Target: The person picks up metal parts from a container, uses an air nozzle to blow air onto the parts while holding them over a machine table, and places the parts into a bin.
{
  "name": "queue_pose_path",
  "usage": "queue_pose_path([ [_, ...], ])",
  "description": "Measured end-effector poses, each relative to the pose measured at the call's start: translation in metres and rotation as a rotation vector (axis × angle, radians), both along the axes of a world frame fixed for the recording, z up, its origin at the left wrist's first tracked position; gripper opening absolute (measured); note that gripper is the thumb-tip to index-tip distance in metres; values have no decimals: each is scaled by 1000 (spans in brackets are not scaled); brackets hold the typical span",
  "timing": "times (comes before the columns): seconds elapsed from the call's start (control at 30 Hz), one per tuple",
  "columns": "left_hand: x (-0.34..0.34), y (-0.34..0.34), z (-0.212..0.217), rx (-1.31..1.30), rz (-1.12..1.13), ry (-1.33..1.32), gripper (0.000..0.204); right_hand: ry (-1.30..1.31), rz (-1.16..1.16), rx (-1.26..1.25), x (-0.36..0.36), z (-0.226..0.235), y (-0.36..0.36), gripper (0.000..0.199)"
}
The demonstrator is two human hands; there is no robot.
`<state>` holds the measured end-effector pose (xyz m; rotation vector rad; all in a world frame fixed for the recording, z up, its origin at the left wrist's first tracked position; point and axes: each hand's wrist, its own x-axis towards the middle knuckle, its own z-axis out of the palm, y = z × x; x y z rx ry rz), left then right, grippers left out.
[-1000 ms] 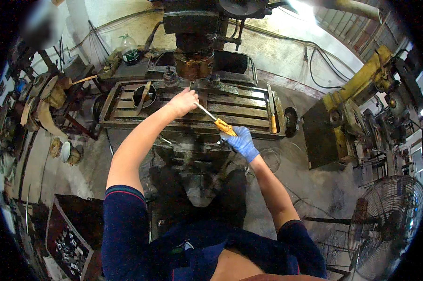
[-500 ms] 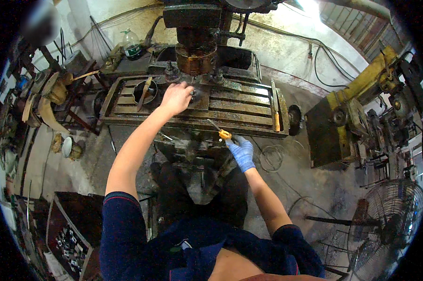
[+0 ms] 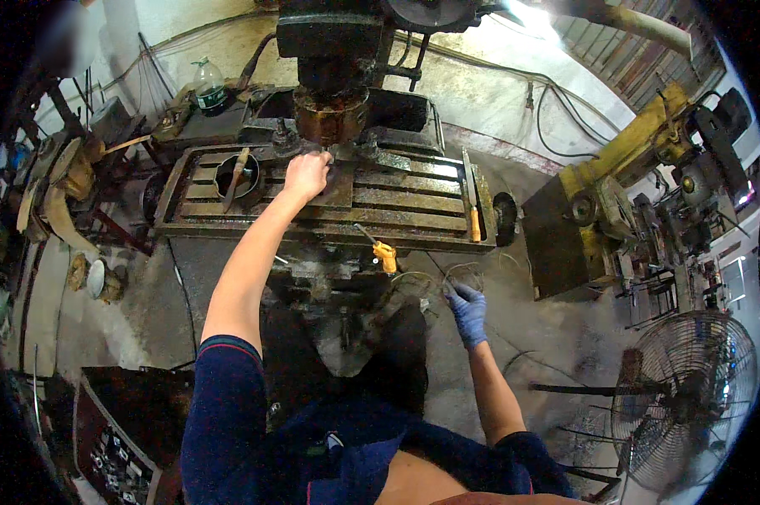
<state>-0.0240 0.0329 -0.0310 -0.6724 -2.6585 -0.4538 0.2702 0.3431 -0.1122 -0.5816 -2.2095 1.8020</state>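
My bare left hand (image 3: 308,174) is over the slotted table (image 3: 397,200) of a milling machine, just below and in front of its rusty spindle head (image 3: 330,115). Its fingers are closed; whatever they hold is hidden. Lower right, in a blue glove, my right hand (image 3: 467,314) hangs off the table's front edge with its fingers drawn together. A thin dark line meets its fingertips, and I cannot tell whether it is a rod in the hand or a cable on the floor. Apart from that hand, a yellow handle (image 3: 385,257) with a metal shank sits at the table's front.
A round container (image 3: 252,187) with a brush-like tool across it stands on the table's left. At the right end lies a long, wooden-handled tool (image 3: 474,223). A large plastic bottle (image 3: 209,87) stands behind. A yellow machine (image 3: 578,189) and a caged fan (image 3: 687,391) occupy the right.
My right hand has come away from the yellow handle, moving right and down. My left hand stays by the spindle. The whole view has shifted slightly.
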Motion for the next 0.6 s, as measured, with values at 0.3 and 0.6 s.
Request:
queue_pose_path([
  [0.3, -1, 0, 0, 71, 227, -18, 27, 456, -87, 461, -47, 147, 23, 10],
  [0.6, -4, 2, 0, 101, 260, -47, 31, 1268, 564, 224, -97, 465, 14, 40],
])
